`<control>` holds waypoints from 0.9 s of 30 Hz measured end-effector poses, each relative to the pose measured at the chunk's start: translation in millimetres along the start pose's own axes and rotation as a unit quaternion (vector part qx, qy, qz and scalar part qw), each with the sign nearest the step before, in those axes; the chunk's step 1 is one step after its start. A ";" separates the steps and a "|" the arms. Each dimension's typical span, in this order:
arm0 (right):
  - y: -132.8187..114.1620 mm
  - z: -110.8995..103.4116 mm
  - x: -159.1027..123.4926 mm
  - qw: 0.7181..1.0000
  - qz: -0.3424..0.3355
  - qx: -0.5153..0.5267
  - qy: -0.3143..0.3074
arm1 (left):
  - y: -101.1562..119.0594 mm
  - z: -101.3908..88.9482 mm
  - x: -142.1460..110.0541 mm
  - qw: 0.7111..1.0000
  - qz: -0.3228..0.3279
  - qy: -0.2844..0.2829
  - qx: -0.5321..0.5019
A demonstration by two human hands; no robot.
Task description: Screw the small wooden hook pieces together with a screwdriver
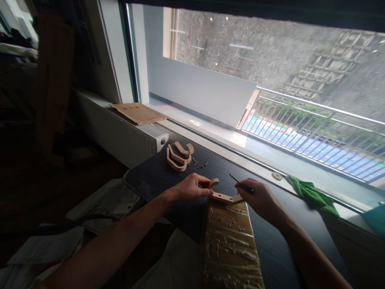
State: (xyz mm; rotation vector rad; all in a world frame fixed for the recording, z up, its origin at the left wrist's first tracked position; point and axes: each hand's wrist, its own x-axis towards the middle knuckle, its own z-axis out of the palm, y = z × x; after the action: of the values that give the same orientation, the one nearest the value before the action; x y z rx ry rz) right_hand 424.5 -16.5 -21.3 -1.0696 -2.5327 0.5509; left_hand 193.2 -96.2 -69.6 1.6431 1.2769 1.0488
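A pale wooden hook (221,197) with small dark holes lies at the far end of a tape-wrapped box (231,245). Its left end is pinched between the thumb and fingers of my left hand (192,188). In my right hand (260,196) is a screwdriver (246,188), its thin shaft pointing up and to the left. The right fingers are close to the hook's right end; whether they touch it I cannot tell. Beyond my left hand, several more wooden hooks (177,164) lie together, with loose screws (195,161) beside them.
The dark table (147,176) stands against the window sill. On the sill are a green cloth (313,194) and a roll of tape (277,176). A brown envelope (138,113) rests on the radiator (132,138) at left. Papers (48,247) lie at lower left.
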 end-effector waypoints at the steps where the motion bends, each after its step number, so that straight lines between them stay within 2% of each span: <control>1: 1.1 0.1 1.2 1.000 0.005 -0.001 -0.003 | -0.1 -0.7 1.3 1.000 -0.001 -0.002 -0.001; 6: 6.1 1.4 5.4 1.000 0.012 -0.015 -0.024 | -1.3 0.2 2.6 1.000 0.006 0.001 0.006; 14: -11.2 1.7 1.9 0.992 -0.056 -0.073 -0.083 | -0.5 6.1 -5.8 0.997 0.035 0.039 0.052; 27: -13.4 11.4 3.1 0.981 -0.066 -0.129 -0.125 | -2.4 8.2 -7.4 0.994 0.034 0.070 0.081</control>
State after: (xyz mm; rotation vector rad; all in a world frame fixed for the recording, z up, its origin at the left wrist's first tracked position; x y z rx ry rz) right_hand 409.3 -25.3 -24.4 -0.9566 -2.9357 0.3446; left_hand 199.0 -103.7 -75.7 1.7720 1.4390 1.1438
